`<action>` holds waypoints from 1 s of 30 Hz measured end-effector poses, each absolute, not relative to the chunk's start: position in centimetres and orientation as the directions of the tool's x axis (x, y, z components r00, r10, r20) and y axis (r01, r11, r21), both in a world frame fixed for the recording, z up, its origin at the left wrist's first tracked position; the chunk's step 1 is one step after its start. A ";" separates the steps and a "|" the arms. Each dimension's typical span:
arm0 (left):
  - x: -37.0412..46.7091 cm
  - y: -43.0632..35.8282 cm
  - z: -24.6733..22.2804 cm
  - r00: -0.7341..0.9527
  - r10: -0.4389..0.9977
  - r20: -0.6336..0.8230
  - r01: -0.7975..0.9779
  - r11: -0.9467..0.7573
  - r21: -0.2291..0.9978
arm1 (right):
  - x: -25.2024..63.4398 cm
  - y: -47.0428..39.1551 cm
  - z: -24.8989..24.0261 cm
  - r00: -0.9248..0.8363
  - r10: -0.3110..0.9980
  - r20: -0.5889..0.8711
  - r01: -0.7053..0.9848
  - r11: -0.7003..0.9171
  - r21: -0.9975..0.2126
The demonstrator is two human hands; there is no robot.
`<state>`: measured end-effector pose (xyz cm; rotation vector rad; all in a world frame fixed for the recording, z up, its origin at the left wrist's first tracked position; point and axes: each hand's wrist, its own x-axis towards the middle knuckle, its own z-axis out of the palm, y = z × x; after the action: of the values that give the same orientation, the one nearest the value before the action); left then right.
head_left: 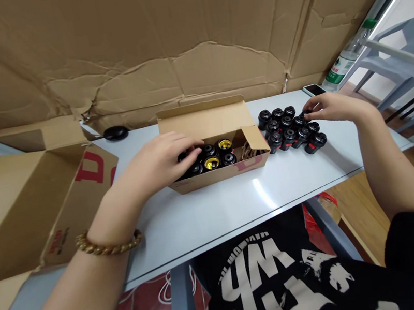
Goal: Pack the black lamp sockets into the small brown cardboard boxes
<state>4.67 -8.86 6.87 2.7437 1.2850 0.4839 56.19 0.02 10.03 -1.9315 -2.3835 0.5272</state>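
A small open cardboard box [218,177] stands mid-table, holding black cylindrical parts [229,159] in rows, two showing yellow insides. My left hand [164,159] reaches over the box's left end, thumb and fingers curled around a black part that they mostly cover. To the right of the box, several more black cylindrical parts [288,136] with red marks stand upright in a cluster on the table. At the cluster's far right edge, my right hand [335,107] pinches the top of one black part between thumb and fingers.
Brown cord-like material [248,151] lies in the box's right end. A large open carton [70,208] stands at left. Behind the table rises a cardboard sheet [172,34]. A black oval object [116,132], a phone [313,90] and a water bottle [345,62] are near the back edge.
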 end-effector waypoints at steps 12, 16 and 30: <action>4.8 -8.8 6.7 0.600 0.753 0.271 0.729 -0.654 0.202 | 37.8 -7.8 13.5 -0.809 0.545 0.220 0.512 0.837 -0.192; 4.8 -8.7 6.8 0.592 0.758 0.273 0.737 -0.646 0.197 | 32.1 -7.5 12.3 -0.819 0.568 -0.082 0.562 0.822 0.089; 4.9 -8.7 6.8 0.584 0.764 0.273 0.741 -0.640 0.203 | 32.4 -6.1 11.1 -0.802 0.585 -0.120 0.594 0.802 -0.062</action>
<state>4.87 -8.71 6.78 2.7366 1.3020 0.5217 32.41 -6.09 11.15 -1.0068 -3.0717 0.1567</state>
